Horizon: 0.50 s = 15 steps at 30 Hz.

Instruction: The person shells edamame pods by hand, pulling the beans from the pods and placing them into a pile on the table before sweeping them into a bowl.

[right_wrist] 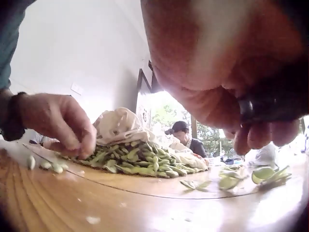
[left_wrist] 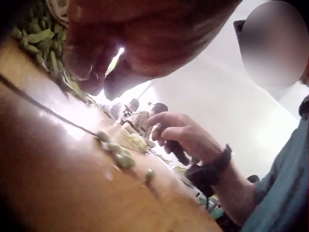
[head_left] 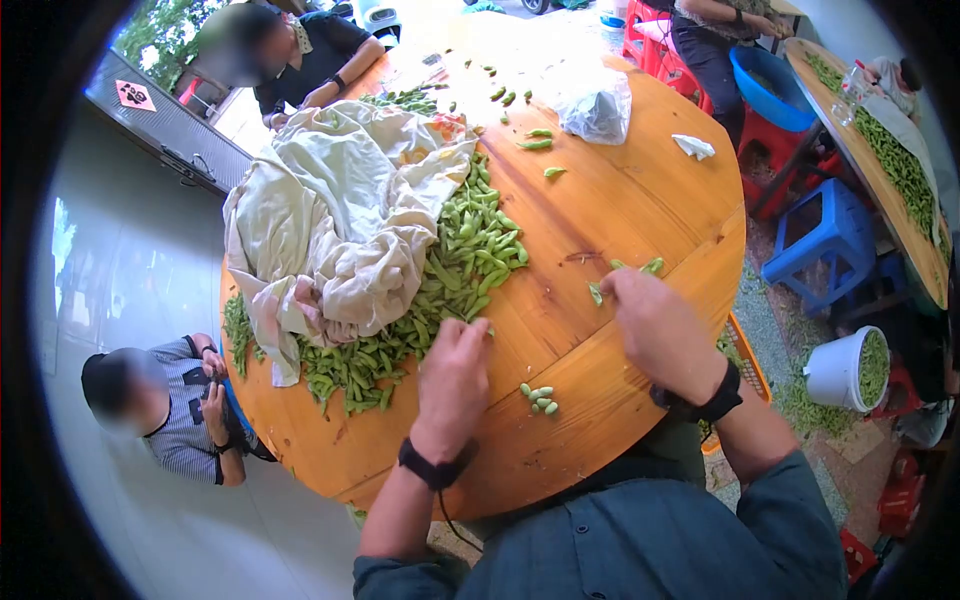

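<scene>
My left hand [head_left: 455, 380] is beside the edge of a heap of green soybean pods [head_left: 470, 240], thumb and fingers drawn together. A green sliver of a soybean pod [left_wrist: 114, 63] shows between them in the left wrist view; the fingers hide most of it. Over at the right, my right hand [head_left: 655, 325] hangs above the table with its fingers loosely bent. Just below its fingertips lie split pods [right_wrist: 270, 176], apart from the fingers in the right wrist view. Several shelled beans [head_left: 541, 400] sit on the wood between the hands.
A crumpled pale cloth [head_left: 340, 230] covers much of the heap on the round wooden table [head_left: 640, 190]. Farther back are a clear plastic bag [head_left: 597, 112] and a white tissue [head_left: 694, 147]. An orange basket [head_left: 750, 360] stands below the right edge. Other people sit around.
</scene>
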Motion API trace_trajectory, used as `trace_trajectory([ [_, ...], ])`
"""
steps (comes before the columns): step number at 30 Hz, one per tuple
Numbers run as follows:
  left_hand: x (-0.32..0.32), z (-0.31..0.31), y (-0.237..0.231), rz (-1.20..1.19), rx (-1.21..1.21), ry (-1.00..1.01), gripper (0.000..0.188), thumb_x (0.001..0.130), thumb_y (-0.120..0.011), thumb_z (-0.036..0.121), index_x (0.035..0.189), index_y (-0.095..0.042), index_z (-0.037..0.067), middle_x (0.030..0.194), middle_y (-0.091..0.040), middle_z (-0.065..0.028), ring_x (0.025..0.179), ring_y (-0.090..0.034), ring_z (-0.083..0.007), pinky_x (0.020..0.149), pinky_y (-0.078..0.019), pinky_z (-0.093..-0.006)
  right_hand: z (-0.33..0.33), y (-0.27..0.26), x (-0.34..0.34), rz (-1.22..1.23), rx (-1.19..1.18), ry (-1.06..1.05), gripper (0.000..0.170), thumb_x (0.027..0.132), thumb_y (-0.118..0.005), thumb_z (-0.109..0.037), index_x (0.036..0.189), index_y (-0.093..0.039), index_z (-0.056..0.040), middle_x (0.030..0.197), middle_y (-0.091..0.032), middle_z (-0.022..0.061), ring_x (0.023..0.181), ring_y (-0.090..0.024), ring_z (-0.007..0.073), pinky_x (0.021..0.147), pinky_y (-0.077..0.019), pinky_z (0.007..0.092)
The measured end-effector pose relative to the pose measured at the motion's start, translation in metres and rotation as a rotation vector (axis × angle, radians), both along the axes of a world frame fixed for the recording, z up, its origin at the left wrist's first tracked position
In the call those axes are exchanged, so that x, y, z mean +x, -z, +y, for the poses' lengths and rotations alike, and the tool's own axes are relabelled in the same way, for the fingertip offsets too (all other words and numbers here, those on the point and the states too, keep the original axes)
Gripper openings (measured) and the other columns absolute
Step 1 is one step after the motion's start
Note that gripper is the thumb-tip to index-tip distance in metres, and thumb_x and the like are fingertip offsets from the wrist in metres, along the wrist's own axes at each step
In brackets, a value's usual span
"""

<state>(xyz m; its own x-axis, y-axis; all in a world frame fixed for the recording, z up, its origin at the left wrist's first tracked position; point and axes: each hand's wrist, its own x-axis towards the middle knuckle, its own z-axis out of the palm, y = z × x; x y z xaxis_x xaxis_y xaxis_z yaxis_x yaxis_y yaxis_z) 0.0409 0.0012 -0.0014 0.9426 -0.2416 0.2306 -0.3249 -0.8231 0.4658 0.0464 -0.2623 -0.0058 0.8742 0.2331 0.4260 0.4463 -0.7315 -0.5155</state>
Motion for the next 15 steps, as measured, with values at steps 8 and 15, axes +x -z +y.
trace_trajectory([
  [8,0.021,0.010,0.005,-0.044,0.099,-0.001,0.013,0.086,-0.068,0.005,0.099,-0.068,0.006,0.091,-0.058,-0.0106,0.077,-0.061,-0.0269,0.067,-0.0495,-0.0356,0.024,0.006,-0.013,0.202,0.190,-0.214,0.016,0.088,-0.055,-0.002,0.103,-0.059,-0.0046,0.084,-0.064,0.0190,0.078,-0.064,0.0397,0.068,-0.0523,0.0464],
  [15,-0.014,0.000,-0.014,0.512,-0.651,-0.099,0.013,0.098,-0.062,0.010,0.103,-0.065,-0.001,0.080,-0.065,-0.0012,0.066,-0.058,-0.0070,0.056,-0.0450,-0.0217,0.040,-0.011,-0.017,0.377,0.401,-0.269,0.021,0.087,-0.056,-0.004,0.106,-0.062,-0.0010,0.086,-0.067,0.0224,0.079,-0.067,0.0382,0.070,-0.0536,0.0426],
])
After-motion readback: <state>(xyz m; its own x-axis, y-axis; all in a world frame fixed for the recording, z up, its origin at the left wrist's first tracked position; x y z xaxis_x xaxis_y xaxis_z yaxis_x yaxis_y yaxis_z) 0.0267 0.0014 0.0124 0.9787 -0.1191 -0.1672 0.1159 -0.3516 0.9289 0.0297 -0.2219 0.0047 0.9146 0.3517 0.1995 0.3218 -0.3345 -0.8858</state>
